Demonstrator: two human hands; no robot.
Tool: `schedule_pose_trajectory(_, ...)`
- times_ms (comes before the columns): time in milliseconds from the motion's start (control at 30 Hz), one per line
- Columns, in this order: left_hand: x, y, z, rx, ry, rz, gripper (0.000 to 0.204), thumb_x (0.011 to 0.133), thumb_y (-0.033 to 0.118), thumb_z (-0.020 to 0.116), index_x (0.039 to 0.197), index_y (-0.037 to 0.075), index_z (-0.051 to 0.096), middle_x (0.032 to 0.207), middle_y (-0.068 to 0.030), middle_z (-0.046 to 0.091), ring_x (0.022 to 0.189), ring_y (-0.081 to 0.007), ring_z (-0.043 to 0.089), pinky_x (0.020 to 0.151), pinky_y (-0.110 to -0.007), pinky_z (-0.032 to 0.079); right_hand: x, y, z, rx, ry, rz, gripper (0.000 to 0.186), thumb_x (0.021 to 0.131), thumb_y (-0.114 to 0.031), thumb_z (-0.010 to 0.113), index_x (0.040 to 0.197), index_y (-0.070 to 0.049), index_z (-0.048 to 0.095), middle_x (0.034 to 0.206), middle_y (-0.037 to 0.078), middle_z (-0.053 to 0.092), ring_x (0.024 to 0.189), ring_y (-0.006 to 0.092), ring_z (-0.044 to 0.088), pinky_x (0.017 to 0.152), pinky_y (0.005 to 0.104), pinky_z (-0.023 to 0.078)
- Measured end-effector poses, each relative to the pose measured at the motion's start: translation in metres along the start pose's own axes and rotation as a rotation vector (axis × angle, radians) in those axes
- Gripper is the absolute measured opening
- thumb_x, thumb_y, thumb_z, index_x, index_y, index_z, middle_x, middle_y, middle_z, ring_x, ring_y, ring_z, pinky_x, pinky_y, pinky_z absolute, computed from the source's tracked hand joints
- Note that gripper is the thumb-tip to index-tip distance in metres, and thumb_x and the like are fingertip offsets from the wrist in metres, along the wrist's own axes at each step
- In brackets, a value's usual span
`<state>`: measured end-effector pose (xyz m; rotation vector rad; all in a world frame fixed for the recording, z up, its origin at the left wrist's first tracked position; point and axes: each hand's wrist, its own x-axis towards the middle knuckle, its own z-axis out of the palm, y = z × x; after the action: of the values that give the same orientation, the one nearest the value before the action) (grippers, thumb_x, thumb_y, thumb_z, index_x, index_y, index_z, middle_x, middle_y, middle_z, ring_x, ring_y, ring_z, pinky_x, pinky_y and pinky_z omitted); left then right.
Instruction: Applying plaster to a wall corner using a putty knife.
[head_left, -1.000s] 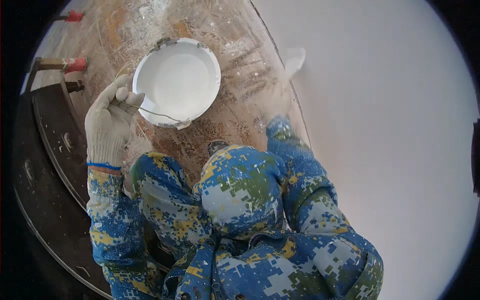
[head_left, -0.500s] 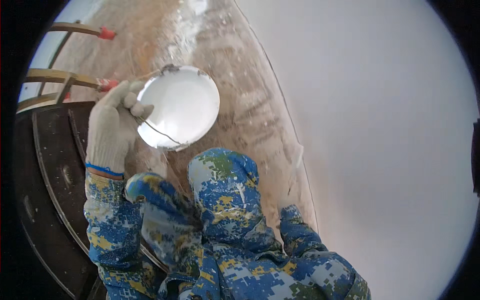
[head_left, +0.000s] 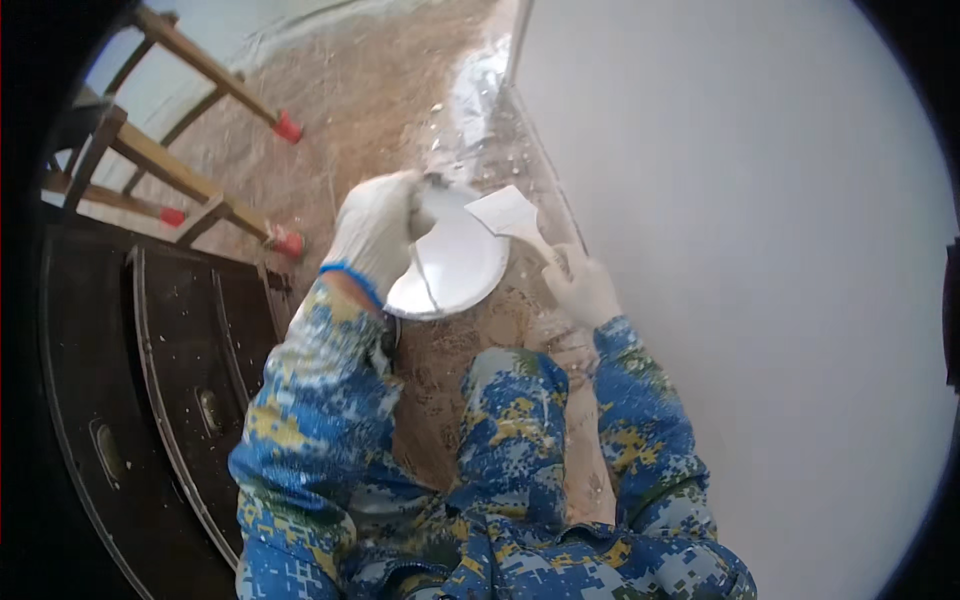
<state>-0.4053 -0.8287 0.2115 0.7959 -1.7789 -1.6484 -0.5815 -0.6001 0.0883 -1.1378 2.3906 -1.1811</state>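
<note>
My left hand, in a white knit glove with a blue cuff edge, is closed at the left side of a bucket and holds it by its thin wire handle. White paint shows inside the bucket. My right hand, also gloved, grips the pale handle of a flat paintbrush. The brush's wide head is coated white and lies over the bucket's right rim. From this angle I cannot tell whether it touches the rim.
A pale wall rises close on my right. To the left stands a dark drawer cabinet with metal pulls. Beyond it are wooden furniture legs with red-wrapped ends. The brown floor is spattered with white.
My right hand has come up from low beside the wall, bringing the paintbrush over the bucket. The view has turned, and the bucket and left hand now appear farther right.
</note>
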Motion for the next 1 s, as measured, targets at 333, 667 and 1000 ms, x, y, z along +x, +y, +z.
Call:
schedule_pose_trajectory(333,0.228,-0.011,-0.138,0.851,-0.169,0.537,0.007,0.083,0.004,0.064,0.088,0.004,0.06,0.078,-0.0062,0.062,0.069,-0.0201,0.063,0.06,-0.035,0.053,0.254,-0.226,0.081,-0.675,-0.455,-0.024,0.038,0.085,-0.029,0.056,0.12,-0.014,0.064,0.102,0.017,0.07,0.096,0.0349,0.067,0.083,0.0458,0.053)
schedule_pose_trajectory(667,0.239,0.05,-0.095,-0.351,-0.13,-0.497,0.01,0.093,0.007,0.061,0.089,-0.002,0.062,0.07,-0.0044,0.059,0.062,-0.0177,0.059,0.064,-0.034,0.057,0.281,-0.161,0.089,-0.709,-0.419,-0.053,0.022,0.082,-0.014,0.058,0.093,-0.006,0.075,0.093,0.018,0.072,0.09,0.034,0.071,0.076,0.0466,0.056)
schedule_pose_trajectory(1000,0.244,0.045,-0.092,-0.255,-0.066,-0.471,0.01,0.093,0.008,0.06,0.094,-0.001,0.064,0.07,-0.0037,0.06,0.061,-0.017,0.059,0.066,-0.035,0.057,0.315,-0.131,0.142,-0.758,-0.349,-0.185,0.025,0.082,-0.019,0.058,0.094,-0.008,0.077,0.097,0.016,0.073,0.091,0.0339,0.071,0.077,0.0459,0.056)
